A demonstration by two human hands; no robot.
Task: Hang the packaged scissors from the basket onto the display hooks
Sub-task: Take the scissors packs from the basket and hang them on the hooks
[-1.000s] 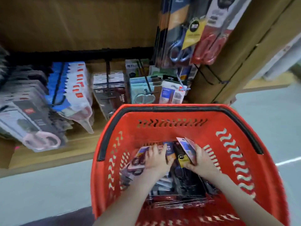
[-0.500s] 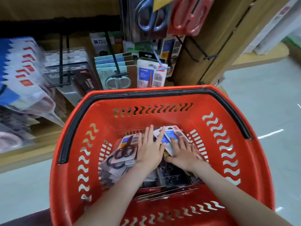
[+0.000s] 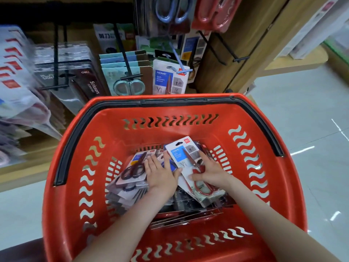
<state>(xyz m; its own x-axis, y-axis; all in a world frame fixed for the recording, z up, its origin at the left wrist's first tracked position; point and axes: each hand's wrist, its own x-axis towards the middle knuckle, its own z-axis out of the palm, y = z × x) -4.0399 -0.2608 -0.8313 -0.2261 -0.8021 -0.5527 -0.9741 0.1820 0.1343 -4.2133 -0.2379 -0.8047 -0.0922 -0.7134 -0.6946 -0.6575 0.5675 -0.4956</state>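
Note:
A red basket (image 3: pixel 170 110) with a black handle stands in front of me and holds several packaged scissors. My right hand (image 3: pixel 209 172) grips a white and blue pack of red-handled scissors (image 3: pixel 186 157), thumb on its front, and tilts it up off the pile. My left hand (image 3: pixel 160 173) lies flat with straight fingers on the packs beside it. To its left lies a pack of dark-handled scissors (image 3: pixel 135 167). Beyond the basket, black display hooks (image 3: pixel 123 53) carry hanging packs, one of them a matching white and blue pack (image 3: pixel 170 80).
Grey packs marked "Scissors" (image 3: pixel 81 80) and white and red packs (image 3: pixel 13 72) hang at the left over a wooden shelf (image 3: pixel 28 159). Larger blue and red scissors (image 3: pixel 188 14) hang at the top. A wooden side panel (image 3: pixel 236 53) stands at the right; grey floor lies beyond.
My right hand has taken hold of the white and blue pack and lifted its top end off the pile. My left hand stays pressed on the packs. The view has tipped further down.

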